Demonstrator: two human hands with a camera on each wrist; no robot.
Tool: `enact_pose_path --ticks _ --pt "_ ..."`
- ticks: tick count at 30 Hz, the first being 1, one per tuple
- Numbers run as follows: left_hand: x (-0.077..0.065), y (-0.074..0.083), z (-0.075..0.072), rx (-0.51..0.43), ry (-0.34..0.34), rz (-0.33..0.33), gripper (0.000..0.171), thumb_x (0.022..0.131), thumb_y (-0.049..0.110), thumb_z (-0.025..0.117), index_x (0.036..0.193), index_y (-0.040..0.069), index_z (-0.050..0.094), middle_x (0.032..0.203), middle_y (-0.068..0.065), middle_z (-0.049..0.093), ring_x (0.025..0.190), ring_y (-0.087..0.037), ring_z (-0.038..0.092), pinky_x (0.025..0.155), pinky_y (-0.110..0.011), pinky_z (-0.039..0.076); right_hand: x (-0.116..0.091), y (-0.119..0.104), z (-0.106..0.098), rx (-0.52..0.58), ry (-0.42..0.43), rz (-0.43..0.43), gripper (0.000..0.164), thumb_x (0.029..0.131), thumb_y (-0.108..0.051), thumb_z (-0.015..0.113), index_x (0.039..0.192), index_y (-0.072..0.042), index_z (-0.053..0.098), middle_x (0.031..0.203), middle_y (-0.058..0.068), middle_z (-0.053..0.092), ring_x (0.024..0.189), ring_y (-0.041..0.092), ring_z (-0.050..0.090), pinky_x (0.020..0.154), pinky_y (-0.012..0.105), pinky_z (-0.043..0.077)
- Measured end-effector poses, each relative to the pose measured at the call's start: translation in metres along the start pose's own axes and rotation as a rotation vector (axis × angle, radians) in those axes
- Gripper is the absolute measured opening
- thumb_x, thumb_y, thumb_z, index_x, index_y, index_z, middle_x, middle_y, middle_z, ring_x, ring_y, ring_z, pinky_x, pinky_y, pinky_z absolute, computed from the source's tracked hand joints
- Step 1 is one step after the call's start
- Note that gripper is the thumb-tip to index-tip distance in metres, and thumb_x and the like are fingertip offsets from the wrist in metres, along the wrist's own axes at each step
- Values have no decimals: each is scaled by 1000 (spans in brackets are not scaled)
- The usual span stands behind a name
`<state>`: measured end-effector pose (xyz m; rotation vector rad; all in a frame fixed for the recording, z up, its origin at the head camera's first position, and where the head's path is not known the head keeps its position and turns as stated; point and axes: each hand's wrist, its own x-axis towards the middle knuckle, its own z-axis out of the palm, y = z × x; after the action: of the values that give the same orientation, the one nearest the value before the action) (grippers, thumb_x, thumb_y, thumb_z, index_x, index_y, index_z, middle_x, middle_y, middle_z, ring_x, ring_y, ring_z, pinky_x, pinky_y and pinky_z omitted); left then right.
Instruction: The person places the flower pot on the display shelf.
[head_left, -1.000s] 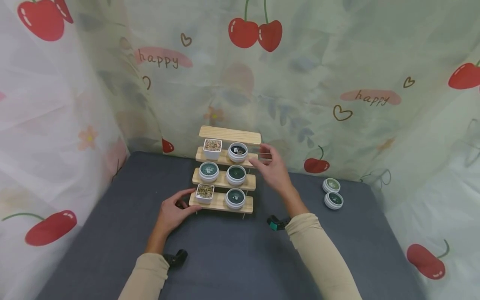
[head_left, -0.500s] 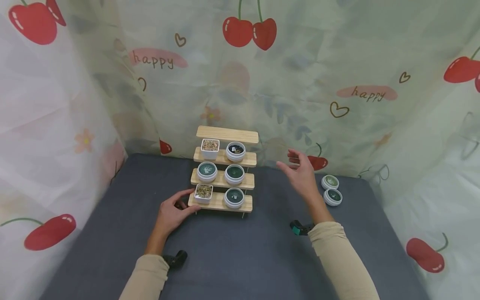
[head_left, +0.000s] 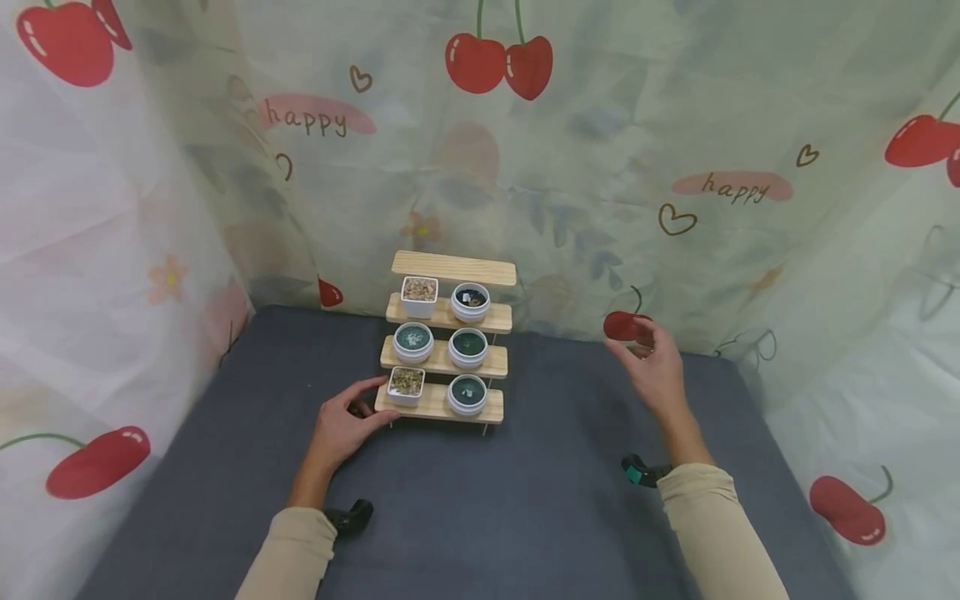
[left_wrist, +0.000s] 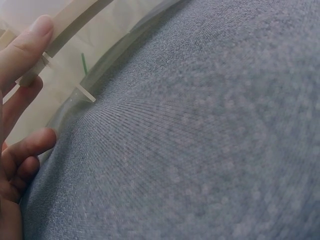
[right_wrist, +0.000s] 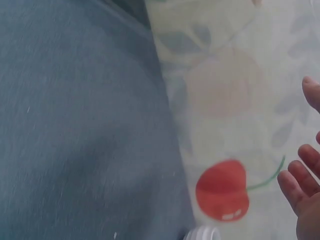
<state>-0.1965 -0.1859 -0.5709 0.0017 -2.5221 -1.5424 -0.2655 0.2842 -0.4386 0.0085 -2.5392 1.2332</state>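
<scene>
A tiered wooden display stand [head_left: 446, 406] carries several small white pots on its lower three boards; the top board is bare. My left hand [head_left: 343, 423] grips the left end of the lowest board, beside a square pot of dried bits [head_left: 406, 385]. In the left wrist view the thumb [left_wrist: 31, 44] lies against the board's edge. Far to the right, my right hand [head_left: 654, 367] hovers with fingers parted, holding nothing. It hides the spot where two round jars stood in the head view. One ribbed white jar [right_wrist: 202, 233] peeks in at the bottom of the right wrist view.
Round pots with dark green contents, such as the front one [head_left: 467, 394], share the boards with another square pot [head_left: 419, 297]. A dark grey cloth [head_left: 495, 508] covers the table. Cherry-printed curtains [head_left: 600, 150] rise behind it and at both sides.
My right hand has travelled from beside the stand's upper right end across to the right, over the two jars. The left hand keeps its grip on the lowest board.
</scene>
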Motion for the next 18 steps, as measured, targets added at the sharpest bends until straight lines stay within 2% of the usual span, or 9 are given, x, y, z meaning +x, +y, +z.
enact_pose_path --ticks 6,12,18 --pt "0 1 -1 8 -5 5 64 75 50 88 133 36 66 77 -3 66 66 -14 59 61 -28 46 -9 22 -15 -34 31 13 69 94 -33 76 149 -4 46 146 20 50 134 38 49 110 56 42" --pt "1 3 -1 18 -2 11 64 75 47 89 133 35 66 76 -3 68 65 -11 60 62 -27 45 -18 44 -27 -59 58 83 72 92 -35 77 149 -4 46 147 20 47 135 36 47 111 56 40" --pt "0 1 0 5 7 27 63 75 45 90 133 35 67 76 -3 68 65 -11 60 61 -27 45 -28 61 -35 -102 87 150 71 93 -32 76 148 0 46 145 24 45 137 38 45 111 56 40"
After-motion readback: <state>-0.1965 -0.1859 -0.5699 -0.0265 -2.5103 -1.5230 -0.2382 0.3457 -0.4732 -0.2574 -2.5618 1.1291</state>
